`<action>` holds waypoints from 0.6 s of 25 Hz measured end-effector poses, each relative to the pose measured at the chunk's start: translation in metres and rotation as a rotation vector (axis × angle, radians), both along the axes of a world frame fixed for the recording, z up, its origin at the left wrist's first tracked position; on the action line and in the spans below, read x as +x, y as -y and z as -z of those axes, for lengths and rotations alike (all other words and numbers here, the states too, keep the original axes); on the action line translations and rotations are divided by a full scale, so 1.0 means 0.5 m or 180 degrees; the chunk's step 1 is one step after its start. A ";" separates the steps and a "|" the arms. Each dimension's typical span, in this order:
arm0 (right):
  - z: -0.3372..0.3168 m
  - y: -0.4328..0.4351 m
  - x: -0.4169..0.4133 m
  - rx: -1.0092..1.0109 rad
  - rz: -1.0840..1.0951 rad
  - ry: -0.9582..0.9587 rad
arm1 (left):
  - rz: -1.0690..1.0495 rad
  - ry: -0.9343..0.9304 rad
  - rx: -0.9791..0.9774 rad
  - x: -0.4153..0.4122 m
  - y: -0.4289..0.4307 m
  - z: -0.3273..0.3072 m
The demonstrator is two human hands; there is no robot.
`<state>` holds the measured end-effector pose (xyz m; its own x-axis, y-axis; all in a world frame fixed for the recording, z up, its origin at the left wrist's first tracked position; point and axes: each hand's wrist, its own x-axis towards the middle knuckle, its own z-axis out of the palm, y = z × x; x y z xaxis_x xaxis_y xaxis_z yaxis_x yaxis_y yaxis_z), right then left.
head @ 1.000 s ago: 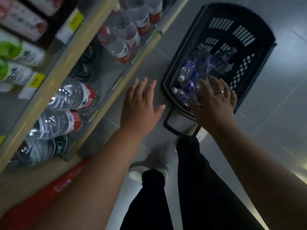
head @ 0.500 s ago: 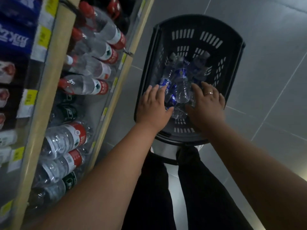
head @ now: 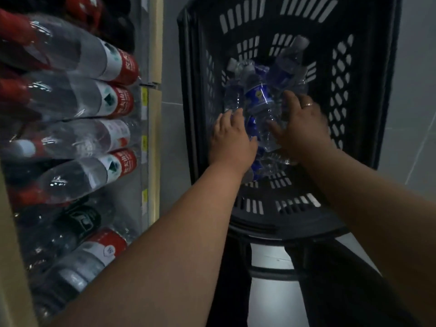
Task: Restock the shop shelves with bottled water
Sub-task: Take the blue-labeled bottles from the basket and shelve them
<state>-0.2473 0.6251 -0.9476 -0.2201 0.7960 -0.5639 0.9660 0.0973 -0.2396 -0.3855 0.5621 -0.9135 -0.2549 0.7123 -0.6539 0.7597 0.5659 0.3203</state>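
Reaching into slotted basket (head: 365, 90) | left hand (head: 232, 142) on clear bottles (head: 232, 97), fingers' (head: 232, 115) grip unclear | right hand (head: 304, 131) clasps blue-labelled bottle (head: 258, 95)

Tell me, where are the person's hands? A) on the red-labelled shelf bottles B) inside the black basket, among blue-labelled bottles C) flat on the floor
B: the left hand and right hand both reach down into the black basket, among its blue-labelled bottles.

I stand on grey floor tiles (head: 420, 90) in dim light; a beige shelf edge (head: 154, 43) with yellow tags (head: 144, 97) runs along my left.
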 end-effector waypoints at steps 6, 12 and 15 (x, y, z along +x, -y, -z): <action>0.154 -0.009 -0.065 -0.0300 0.0747 -0.0645 | -0.0264 0.0131 0.0307 -0.012 -0.006 0.077; 0.179 -0.004 -0.068 -0.0415 0.1069 -0.0969 | -0.0437 0.0129 0.0417 -0.015 -0.028 0.082; 0.144 0.014 -0.035 -0.0285 0.1249 -0.0949 | -0.0379 0.0146 0.0316 -0.013 -0.029 0.072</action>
<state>-0.2650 0.6182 -1.0196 -0.0759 0.8025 -0.5918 0.8139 -0.2931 -0.5017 -0.3918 0.5764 -0.9496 -0.3128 0.7406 -0.5947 0.6725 0.6148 0.4120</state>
